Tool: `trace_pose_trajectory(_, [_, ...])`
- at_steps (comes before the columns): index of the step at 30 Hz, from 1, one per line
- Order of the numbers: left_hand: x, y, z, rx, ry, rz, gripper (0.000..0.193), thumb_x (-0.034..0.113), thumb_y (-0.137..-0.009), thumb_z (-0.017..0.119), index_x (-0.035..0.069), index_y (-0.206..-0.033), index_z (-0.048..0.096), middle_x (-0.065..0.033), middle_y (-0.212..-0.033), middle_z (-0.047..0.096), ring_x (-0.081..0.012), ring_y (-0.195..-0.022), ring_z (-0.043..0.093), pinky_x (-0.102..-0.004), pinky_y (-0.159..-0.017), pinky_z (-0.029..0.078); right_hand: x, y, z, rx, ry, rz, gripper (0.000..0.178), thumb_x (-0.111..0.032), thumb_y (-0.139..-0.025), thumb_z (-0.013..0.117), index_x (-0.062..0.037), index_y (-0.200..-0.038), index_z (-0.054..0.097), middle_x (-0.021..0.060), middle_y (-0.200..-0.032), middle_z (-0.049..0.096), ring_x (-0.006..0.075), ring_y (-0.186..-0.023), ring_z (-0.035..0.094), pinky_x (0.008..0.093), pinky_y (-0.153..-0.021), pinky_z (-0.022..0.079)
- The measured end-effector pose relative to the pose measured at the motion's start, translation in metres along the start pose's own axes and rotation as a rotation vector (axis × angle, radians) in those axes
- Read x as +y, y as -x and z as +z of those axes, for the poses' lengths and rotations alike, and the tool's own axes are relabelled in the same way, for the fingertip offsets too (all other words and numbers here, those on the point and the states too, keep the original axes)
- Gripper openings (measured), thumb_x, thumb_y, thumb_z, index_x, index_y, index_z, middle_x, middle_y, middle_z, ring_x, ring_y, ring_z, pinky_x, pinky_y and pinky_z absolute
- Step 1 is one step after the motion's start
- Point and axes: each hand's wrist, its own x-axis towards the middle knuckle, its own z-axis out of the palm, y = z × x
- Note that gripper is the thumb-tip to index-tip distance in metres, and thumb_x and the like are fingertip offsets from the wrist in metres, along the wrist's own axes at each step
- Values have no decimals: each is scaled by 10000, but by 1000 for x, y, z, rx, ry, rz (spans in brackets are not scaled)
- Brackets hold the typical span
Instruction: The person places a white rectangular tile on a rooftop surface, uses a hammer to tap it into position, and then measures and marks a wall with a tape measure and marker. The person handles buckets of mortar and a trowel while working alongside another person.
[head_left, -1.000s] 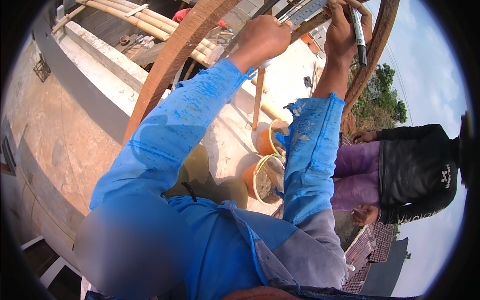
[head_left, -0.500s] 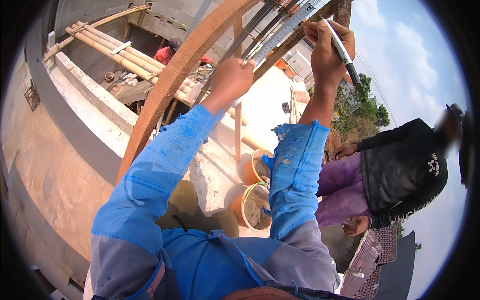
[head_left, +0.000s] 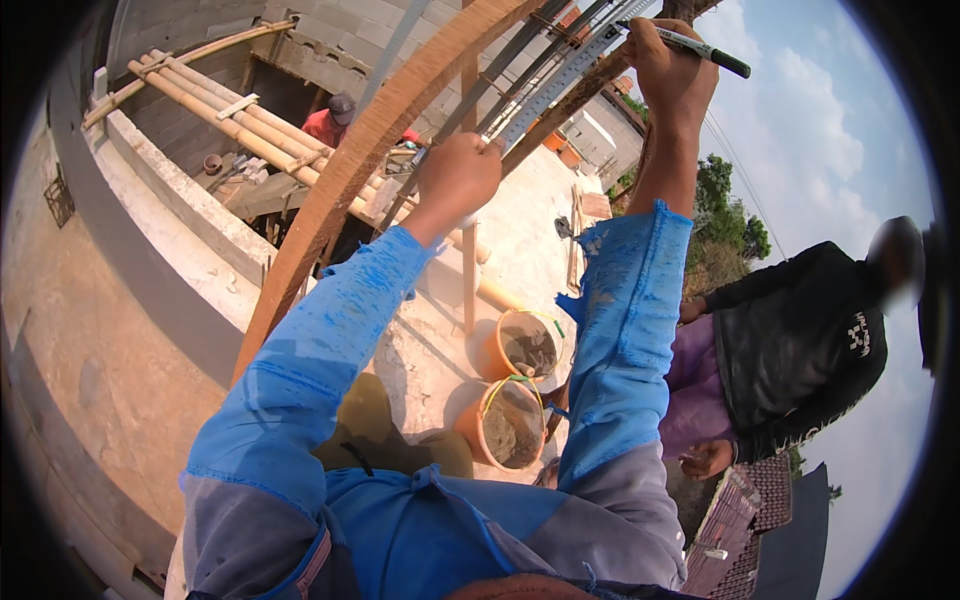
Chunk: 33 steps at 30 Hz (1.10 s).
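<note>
My left hand (head_left: 458, 178) is raised in front of me, its fingers closed around the near end of a silver metal ruler (head_left: 555, 92) with marks along it. The ruler slants up and away along dark metal bars. My right hand (head_left: 672, 75) is higher and to the right, gripping a white marker pen (head_left: 690, 42) with a black rear end. The pen's tip is close to the ruler's far end; whether it touches anything is too small to tell.
A wooden beam (head_left: 345, 165) rises close on my left. Two orange buckets, the nearer one (head_left: 468, 428) holding grey mix, stand below. A person in black (head_left: 800, 340) is at right; another in red (head_left: 322, 128) works lower beyond bamboo poles (head_left: 225, 118).
My right hand has moved slightly up and right. The marker pen has swung flatter, bringing its tip near the ruler's far end. My left hand has shifted slightly down and keeps its hold.
</note>
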Motion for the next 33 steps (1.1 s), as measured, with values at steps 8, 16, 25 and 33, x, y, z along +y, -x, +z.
trace_pose_trajectory(8, [2, 1, 0, 0, -4, 7, 439, 419, -1043, 594, 36, -887, 741, -213, -901, 758, -435, -914, 721, -520, -826, 544, 45, -35, 4, -431, -259, 51, 197, -125, -926, 672, -27, -771, 599, 65, -841, 660, 123, -706, 581, 332, -635, 493])
trace_pose_trajectory(16, [-5, -2, -3, 24, -17, -5, 433, 420, -1036, 598, 43, -875, 740, -211, -910, 758, -433, -935, 721, -517, -842, 547, -3, -6, 5, -94, 48, 29, 270, -326, -911, 713, -67, -981, 741, 50, -767, 743, 140, -697, 708, 316, -686, 573])
trace_pose_trajectory(25, [-2, 1, 2, -3, -3, 10, 459, 434, -1049, 604, 37, -852, 725, -197, -861, 745, -413, -875, 717, -509, -791, 534, -9, 5, -21, -52, 219, 49, 385, -418, -885, 739, -58, -999, 811, 62, -776, 803, 140, -735, 784, 298, -734, 624])
trace_pose_trajectory(33, [-18, 16, -4, 22, 105, 170, 467, 431, -1066, 618, 27, -845, 696, -133, -724, 683, -302, -715, 674, -463, -686, 496, -28, 35, -43, 110, -352, 64, 256, -188, -975, 739, 52, -1064, 728, 146, -841, 771, 186, -770, 762, 304, -697, 599])
